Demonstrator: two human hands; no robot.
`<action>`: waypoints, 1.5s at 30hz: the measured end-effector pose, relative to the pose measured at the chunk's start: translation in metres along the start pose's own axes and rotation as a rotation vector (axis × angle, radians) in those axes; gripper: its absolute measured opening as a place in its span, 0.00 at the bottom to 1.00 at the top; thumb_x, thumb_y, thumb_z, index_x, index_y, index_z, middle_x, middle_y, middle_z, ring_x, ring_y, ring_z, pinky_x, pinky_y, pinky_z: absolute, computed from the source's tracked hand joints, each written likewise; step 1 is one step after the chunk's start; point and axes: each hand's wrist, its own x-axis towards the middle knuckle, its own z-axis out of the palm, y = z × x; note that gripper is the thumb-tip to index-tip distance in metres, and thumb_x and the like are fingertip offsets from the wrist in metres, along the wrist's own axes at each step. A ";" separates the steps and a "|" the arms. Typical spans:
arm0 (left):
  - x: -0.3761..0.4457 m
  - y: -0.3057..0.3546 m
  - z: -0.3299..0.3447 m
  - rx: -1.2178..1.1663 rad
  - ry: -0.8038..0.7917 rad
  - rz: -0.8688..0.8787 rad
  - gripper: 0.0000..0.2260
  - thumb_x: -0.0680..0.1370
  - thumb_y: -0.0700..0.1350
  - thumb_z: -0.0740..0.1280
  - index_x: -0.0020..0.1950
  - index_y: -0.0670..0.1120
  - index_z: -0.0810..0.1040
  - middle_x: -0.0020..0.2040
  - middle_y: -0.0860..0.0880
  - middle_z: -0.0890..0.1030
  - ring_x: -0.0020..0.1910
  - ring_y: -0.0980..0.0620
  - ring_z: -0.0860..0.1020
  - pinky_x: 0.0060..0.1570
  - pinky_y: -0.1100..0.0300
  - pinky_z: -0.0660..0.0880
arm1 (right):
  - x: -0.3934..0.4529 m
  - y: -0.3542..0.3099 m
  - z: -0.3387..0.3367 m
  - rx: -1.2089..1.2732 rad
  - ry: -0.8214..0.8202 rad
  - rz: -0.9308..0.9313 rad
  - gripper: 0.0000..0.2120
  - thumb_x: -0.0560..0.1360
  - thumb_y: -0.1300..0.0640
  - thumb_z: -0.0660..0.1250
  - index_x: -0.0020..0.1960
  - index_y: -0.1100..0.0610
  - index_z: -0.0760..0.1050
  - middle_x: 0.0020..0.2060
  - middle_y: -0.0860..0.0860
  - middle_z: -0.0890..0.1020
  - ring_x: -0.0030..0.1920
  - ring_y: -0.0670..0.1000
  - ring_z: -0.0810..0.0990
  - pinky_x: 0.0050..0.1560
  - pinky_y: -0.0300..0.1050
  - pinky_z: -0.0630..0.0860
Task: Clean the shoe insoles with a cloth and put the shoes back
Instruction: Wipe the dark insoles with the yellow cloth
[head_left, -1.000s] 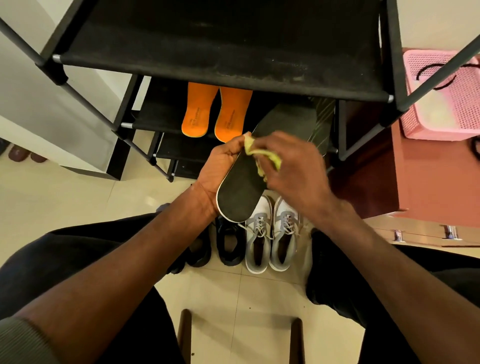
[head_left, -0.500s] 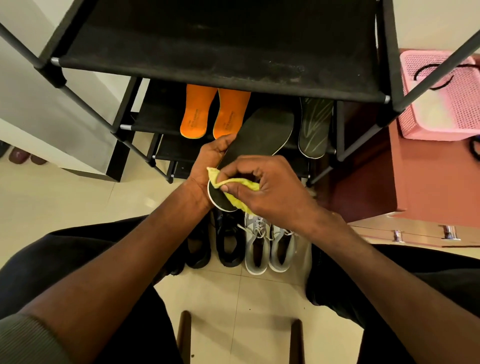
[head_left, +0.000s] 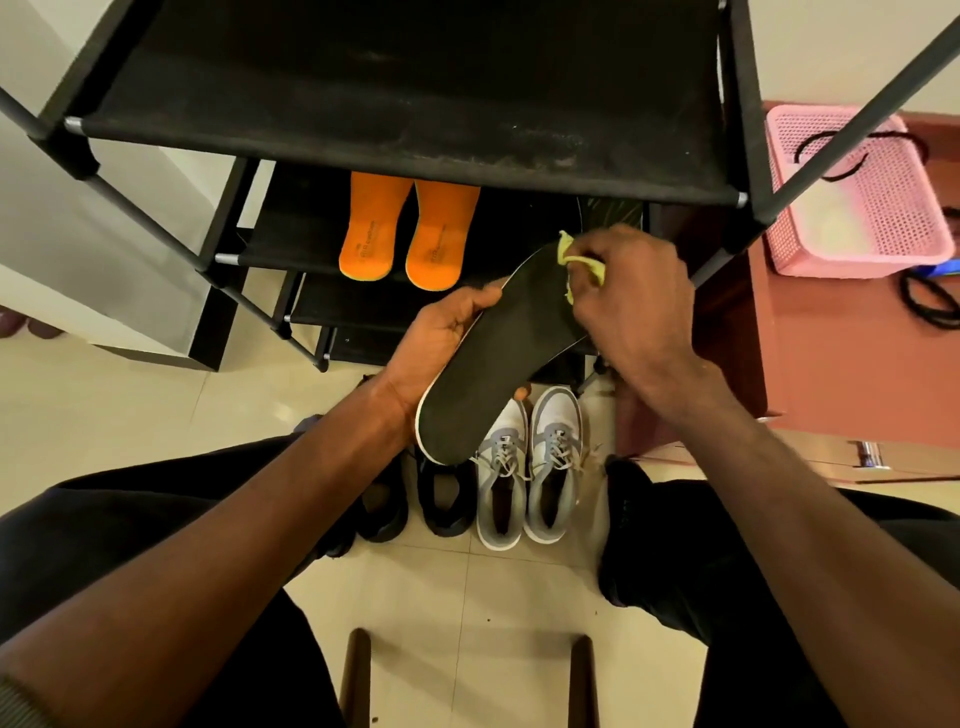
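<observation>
A black insole (head_left: 488, 364) with a thin white rim is slanting in the air in front of the shoe rack (head_left: 405, 130), above the grey-and-white sneakers (head_left: 527, 478). The left hand (head_left: 441, 338) is curling its fingers round the insole's left edge. The right hand (head_left: 628, 306) is pinching a yellow cloth (head_left: 576, 260) against the toe end. Two orange insoles (head_left: 408, 234) are lying on a lower shelf, their print too small to read. Bare floor tiles (head_left: 467, 597) are showing between the knees.

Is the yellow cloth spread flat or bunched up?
Bunched up: the yellow cloth is crumpled in the right hand, only small folds poking out, against the black insole.
</observation>
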 end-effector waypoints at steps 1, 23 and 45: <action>0.000 0.002 0.001 0.006 0.011 0.008 0.17 0.85 0.42 0.53 0.56 0.44 0.83 0.40 0.46 0.86 0.33 0.50 0.83 0.34 0.60 0.81 | 0.000 0.000 0.000 0.051 0.003 0.013 0.10 0.78 0.56 0.69 0.58 0.51 0.84 0.56 0.48 0.84 0.54 0.54 0.84 0.53 0.56 0.82; 0.003 0.019 -0.005 0.085 0.084 0.040 0.17 0.85 0.50 0.59 0.52 0.43 0.86 0.44 0.44 0.87 0.37 0.48 0.86 0.37 0.54 0.84 | 0.000 -0.003 -0.011 0.079 -0.001 -0.107 0.11 0.80 0.56 0.69 0.61 0.52 0.84 0.55 0.49 0.84 0.54 0.53 0.83 0.52 0.52 0.80; 0.015 0.033 -0.021 0.100 0.331 0.074 0.12 0.83 0.38 0.63 0.64 0.34 0.78 0.55 0.31 0.83 0.40 0.41 0.86 0.33 0.54 0.82 | -0.019 -0.009 0.007 0.901 -0.455 0.616 0.08 0.74 0.60 0.78 0.51 0.54 0.83 0.48 0.57 0.88 0.50 0.56 0.86 0.43 0.47 0.80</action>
